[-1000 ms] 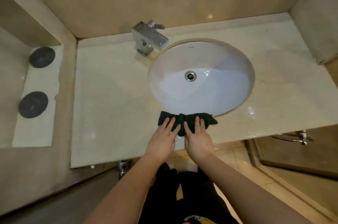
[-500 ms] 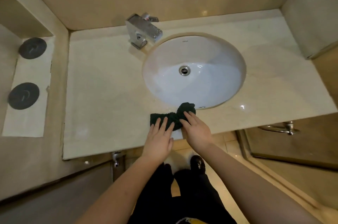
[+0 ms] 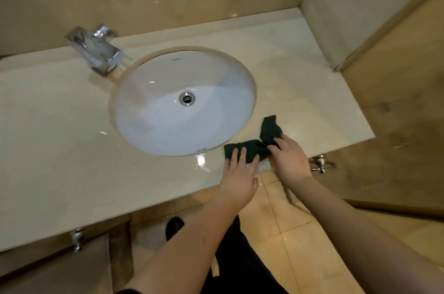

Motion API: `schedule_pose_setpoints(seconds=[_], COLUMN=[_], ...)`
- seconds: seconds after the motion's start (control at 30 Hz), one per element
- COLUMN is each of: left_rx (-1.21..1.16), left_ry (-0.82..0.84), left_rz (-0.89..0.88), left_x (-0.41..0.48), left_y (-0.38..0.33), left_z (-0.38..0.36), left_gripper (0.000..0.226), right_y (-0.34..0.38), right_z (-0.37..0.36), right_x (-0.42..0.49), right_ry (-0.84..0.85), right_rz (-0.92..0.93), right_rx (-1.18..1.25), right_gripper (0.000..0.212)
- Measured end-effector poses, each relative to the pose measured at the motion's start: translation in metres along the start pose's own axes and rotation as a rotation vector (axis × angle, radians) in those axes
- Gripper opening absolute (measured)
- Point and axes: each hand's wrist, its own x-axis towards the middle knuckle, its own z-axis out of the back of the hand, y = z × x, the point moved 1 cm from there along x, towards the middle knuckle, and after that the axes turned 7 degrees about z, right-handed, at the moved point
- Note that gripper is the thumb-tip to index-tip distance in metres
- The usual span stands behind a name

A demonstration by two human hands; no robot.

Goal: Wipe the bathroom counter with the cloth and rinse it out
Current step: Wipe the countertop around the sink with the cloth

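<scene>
- Cloth point(image 3: 254, 146) has shifted, I see. Where is it now?
- On the front strip of the surface point(image 3: 72, 149). It has slid from in front of the basin point(image 3: 156, 125) to the basin's right-front edge. My left hand point(image 3: 240, 176) presses it with flat fingers, and my right hand point(image 3: 289, 158) pinches its bunched middle.
- Meaning?
- I judge the wipe is moving rightward and the rinse hasn't begun.
</scene>
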Motion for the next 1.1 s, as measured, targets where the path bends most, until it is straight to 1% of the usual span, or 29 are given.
schedule_pose_setpoints(seconds=[0.1,0.17,0.27,0.37,0.53,0.67,0.83,0.93,1.1], left_rx=[0.009,-0.001,0.021,0.043,0.019,0.004,0.002,-0.015,-0.045], left_ry=[-0.017,-0.037,-0.047,-0.058,-0.086,-0.115,-0.117,-0.119,-0.153], left_rz=[-0.006,-0.001,-0.023,-0.042,-0.020,0.050,0.190,0.256,0.327], left_x=[0.009,0.010,0.006,-0.002,-0.030,-0.062,-0.114,-0.144,-0.180], left_y=[-0.026,-0.033,-0.026,-0.009,0.034,0.090,0.171,0.217,0.275], left_z=[-0.003,-0.006,-0.011,-0.017,-0.022,-0.019,-0.021,-0.022,-0.024], left_gripper=[0.058,0.057,0.061,0.064,0.062,0.060,0.061,0.061,0.059], right_y=[-0.018,-0.022,-0.015,0.005,0.065,0.126,0.220,0.276,0.341], right_z=[0.000,-0.005,-0.011,-0.014,-0.015,-0.013,-0.013,-0.015,-0.020], right_x=[-0.015,-0.025,-0.034,-0.036,-0.028,-0.019,-0.001,0.003,0.006], right_ry=[-0.016,-0.058,-0.081,-0.103,-0.033,-0.021,-0.012,0.028,-0.074], right_rz=[-0.088,-0.115,-0.153,-0.173,-0.177,-0.065,0.095,0.153,0.256], right_rx=[0.034,0.091,0.219,0.333,0.407,0.324,0.281,0.270,0.296], right_gripper=[0.027,0.027,0.029,0.030,0.026,0.024,0.031,0.028,0.019])
